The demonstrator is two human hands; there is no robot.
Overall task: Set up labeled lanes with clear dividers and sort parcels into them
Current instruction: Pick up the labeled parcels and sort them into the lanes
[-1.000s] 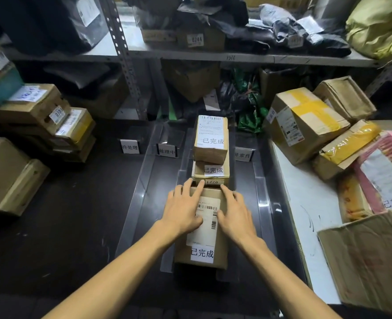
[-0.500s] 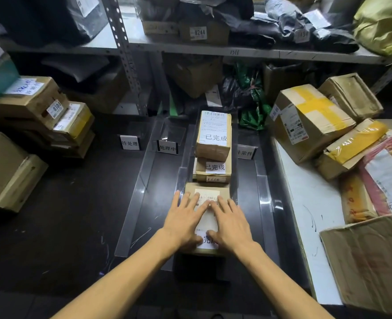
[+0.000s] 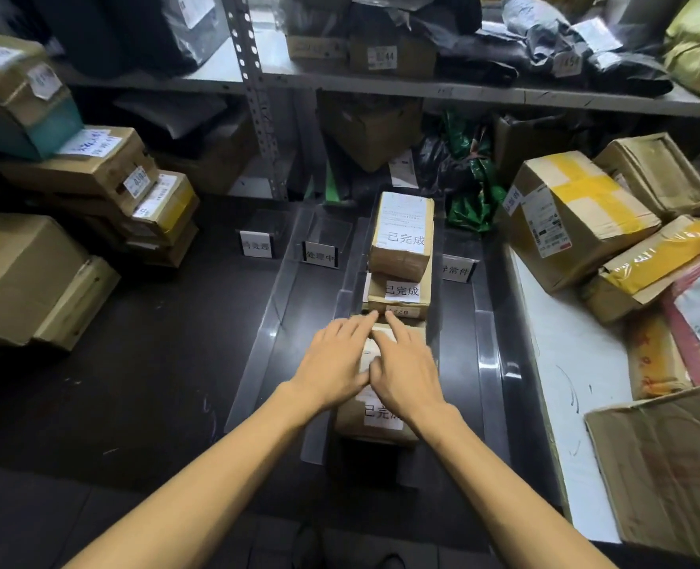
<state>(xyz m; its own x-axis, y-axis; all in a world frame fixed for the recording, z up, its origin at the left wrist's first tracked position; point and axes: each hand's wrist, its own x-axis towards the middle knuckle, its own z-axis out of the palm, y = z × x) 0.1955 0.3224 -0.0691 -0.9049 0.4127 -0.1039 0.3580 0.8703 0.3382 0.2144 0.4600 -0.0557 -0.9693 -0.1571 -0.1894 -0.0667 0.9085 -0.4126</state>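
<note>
Fingers (image 3: 356,322), both sets: spread flat and open on top of the nearest cardboard parcel (image 3: 375,420), gripping nothing, pressing down only. Left hand (image 3: 333,363) and right hand (image 3: 407,373) lie side by side, thumbs touching, my fingertips reaching the parcel's far edge just short of the middle parcel (image 3: 399,297). Location of item: third lane from the left, between two clear dividers, the left divider (image 3: 342,322) and the right divider (image 3: 485,347), on the dark counter (image 3: 134,384). Same lane, further back: the middle parcel, and a far parcel (image 3: 401,236) resting partly on it; all three carry a white sticker reading 已完成. Lane signs at the head: one for the second lane (image 3: 320,255), one at the far left (image 3: 256,244), one at the right (image 3: 457,271), the last partly hidden. Risks, as I judge them: a flat palm has no hold, so a push forward may slide my hands over the label instead of moving the box; a harder shove could drive this parcel into the middle one and topple the far parcel stacked on it. The dividers look light and unfixed, so a skewed push may nudge one sideways and narrow the neighbouring lane. Unsorted boxes (image 3: 574,215) wait on the white surface at right.
</note>
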